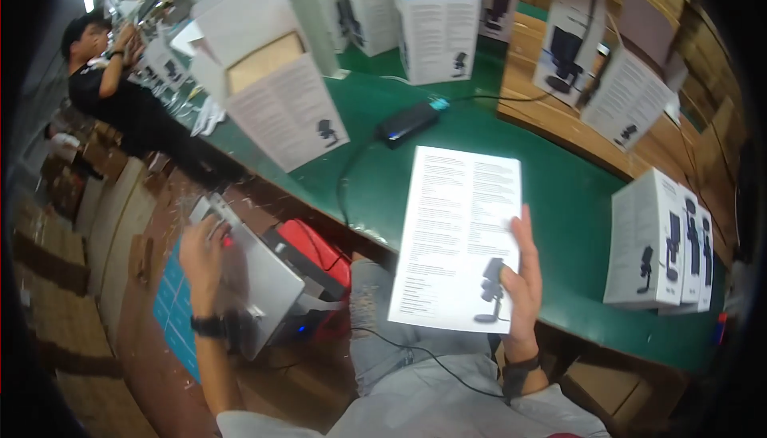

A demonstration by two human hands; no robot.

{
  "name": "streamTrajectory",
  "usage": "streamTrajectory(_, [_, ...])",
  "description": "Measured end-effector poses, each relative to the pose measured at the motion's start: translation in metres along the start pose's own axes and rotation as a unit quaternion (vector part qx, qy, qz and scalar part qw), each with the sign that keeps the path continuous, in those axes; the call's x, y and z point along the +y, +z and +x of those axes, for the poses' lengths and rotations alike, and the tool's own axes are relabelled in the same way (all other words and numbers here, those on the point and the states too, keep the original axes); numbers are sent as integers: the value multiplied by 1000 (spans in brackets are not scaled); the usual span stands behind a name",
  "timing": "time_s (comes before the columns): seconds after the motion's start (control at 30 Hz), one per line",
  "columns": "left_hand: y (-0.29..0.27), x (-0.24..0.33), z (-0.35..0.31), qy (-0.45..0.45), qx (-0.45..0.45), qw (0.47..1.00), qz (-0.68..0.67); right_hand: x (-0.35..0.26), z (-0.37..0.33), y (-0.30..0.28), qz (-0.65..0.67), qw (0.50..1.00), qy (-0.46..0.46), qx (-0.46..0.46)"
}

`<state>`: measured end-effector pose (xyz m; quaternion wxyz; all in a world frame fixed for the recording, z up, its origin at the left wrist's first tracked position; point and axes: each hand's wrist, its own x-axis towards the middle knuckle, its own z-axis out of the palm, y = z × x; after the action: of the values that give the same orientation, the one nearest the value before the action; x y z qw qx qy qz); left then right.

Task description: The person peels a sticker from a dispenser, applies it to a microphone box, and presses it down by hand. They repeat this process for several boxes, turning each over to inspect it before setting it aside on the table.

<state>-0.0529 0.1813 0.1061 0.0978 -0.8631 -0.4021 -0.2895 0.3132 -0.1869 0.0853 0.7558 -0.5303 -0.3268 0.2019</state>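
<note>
My right hand [523,282] grips a white printed carton [447,230] by its right edge, thumb on the front face. The carton shows lines of small print and a picture of a desk microphone, and it is held tilted over the table's near edge. At the lower left, my left hand [201,258] is at the upper edge of a silver flat-sided machine [260,274], fingers bent near a small red light. Whatever those fingers pinch is too small and blurred to name. A blue sheet with white lines [172,310] hangs beside this machine, partly behind my left wrist.
On the green table [383,87] lies a black cabled device [407,122]. An open carton [288,110] stands left, closed blue-topped cartons [435,35] behind. More cartons [651,254] stand right, others on a wooden riser [523,79]. A co-worker [120,95] stands far left.
</note>
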Motion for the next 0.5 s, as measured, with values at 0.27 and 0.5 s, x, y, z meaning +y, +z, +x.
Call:
streamTrajectory(0.27, [-78,246,-71,291,30,937,-192,-2,5,1,34,999,3,-5])
streamTrajectory(0.5, [-58,303,-72,349,-6,918,-189,-4,2,6,43,999,12,13])
